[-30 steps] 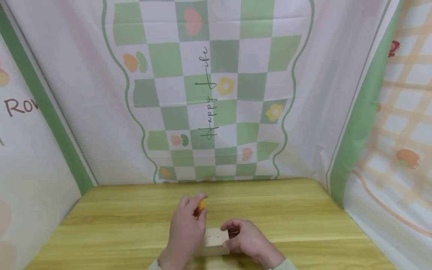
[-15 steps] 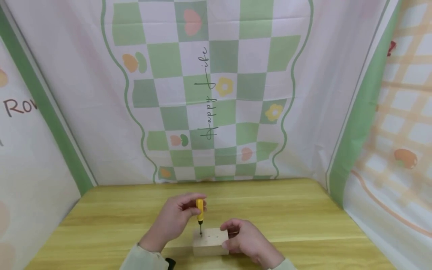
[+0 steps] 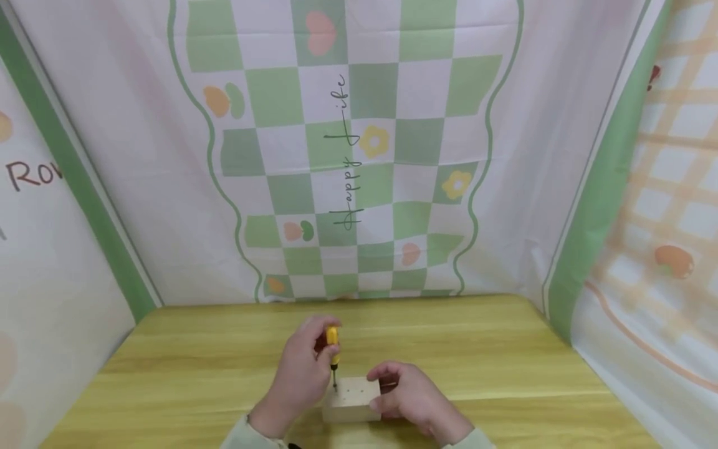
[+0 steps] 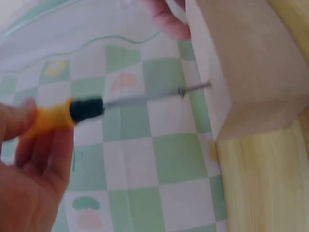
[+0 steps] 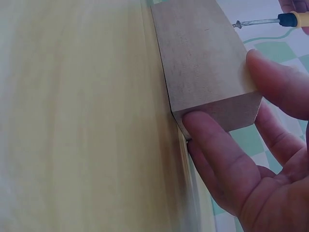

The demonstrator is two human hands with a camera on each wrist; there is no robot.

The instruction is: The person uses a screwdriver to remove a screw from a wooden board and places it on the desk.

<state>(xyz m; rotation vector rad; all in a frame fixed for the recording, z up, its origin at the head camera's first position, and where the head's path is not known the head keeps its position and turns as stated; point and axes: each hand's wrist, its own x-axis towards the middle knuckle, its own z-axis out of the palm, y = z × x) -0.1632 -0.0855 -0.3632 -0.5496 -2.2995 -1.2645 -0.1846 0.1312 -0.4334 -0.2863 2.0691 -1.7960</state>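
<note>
A pale wooden block [image 3: 352, 411] lies on the table in the head view, with small dark holes in its top. My left hand [image 3: 297, 377] holds a yellow-handled screwdriver [image 4: 50, 118] upright between thumb and fingers, above the block's left part. In the left wrist view, the shaft's tip meets the head of a screw [image 4: 195, 88]. That screw stands partly out of the block, much of its shank showing. My right hand [image 3: 415, 399] grips the block's right end; the right wrist view shows fingers and thumb [image 5: 275, 82] against its faces.
The wood-grain table [image 3: 477, 337] stretches out around the block. Behind it hangs a green-and-white checked cloth [image 3: 376, 93]. More patterned cloth stands on the left and right sides.
My left hand first covered the block's left part, swung left to show the screwdriver and screw, and has now turned partly back around the handle. The right hand and block keep their place.
</note>
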